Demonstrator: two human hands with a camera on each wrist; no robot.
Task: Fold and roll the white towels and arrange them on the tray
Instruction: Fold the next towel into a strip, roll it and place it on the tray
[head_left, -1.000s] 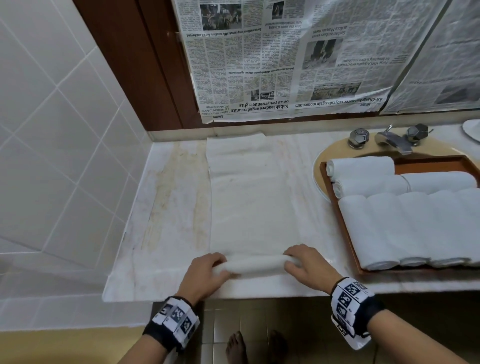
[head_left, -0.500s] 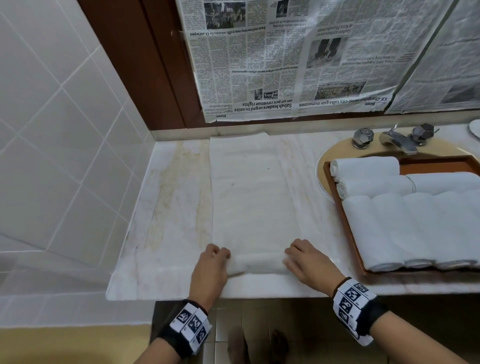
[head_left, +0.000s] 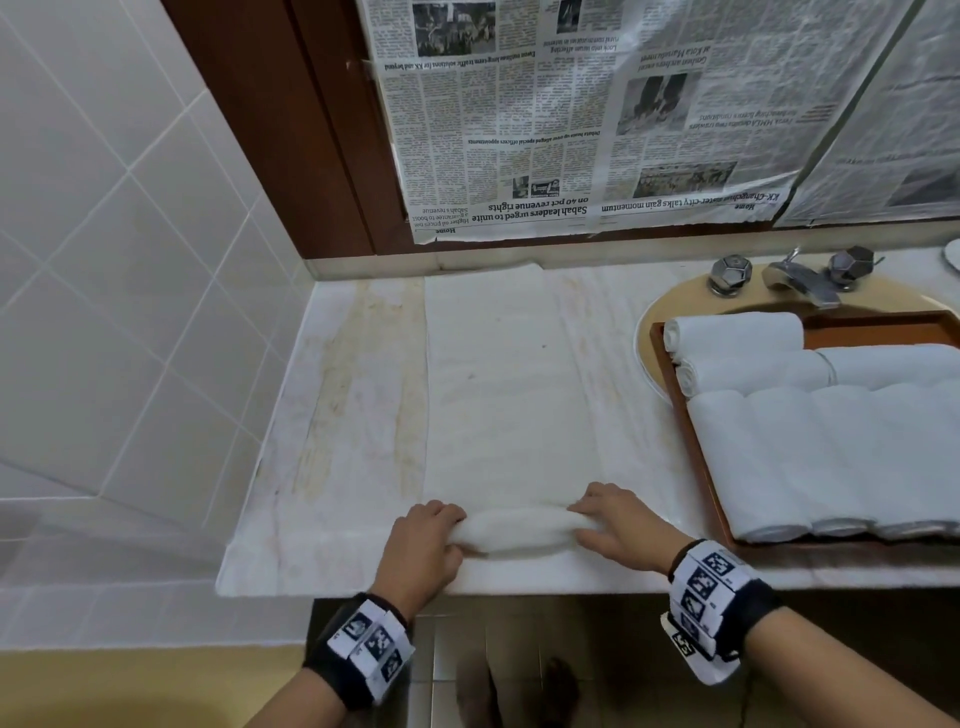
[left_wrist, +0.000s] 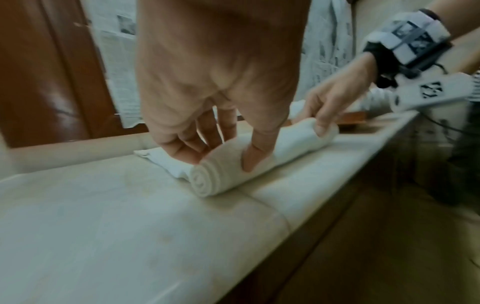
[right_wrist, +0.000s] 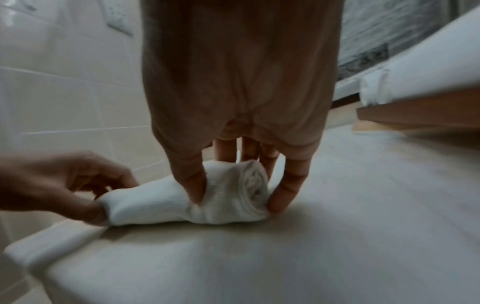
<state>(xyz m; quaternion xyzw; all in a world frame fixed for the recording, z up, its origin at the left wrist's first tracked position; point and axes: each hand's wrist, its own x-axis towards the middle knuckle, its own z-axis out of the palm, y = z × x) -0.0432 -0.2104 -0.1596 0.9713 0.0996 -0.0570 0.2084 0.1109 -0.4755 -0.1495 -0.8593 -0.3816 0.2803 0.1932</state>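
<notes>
White towel (head_left: 511, 395), brown tray (head_left: 878, 332)

We have the long white cloth towel (head_left: 506, 395) lying lengthwise on the pale marble counter (head_left: 332, 415), its near end rolled up at the counter's front edge. Our left hand (head_left: 423, 540) sits on the roll's left end, our right hand (head_left: 621, 525) on its right end. To the right, the brown wooden tray (head_left: 696, 467) holds rolled white towels (head_left: 810, 457), with the metal tap (head_left: 795, 278) behind it.
</notes>
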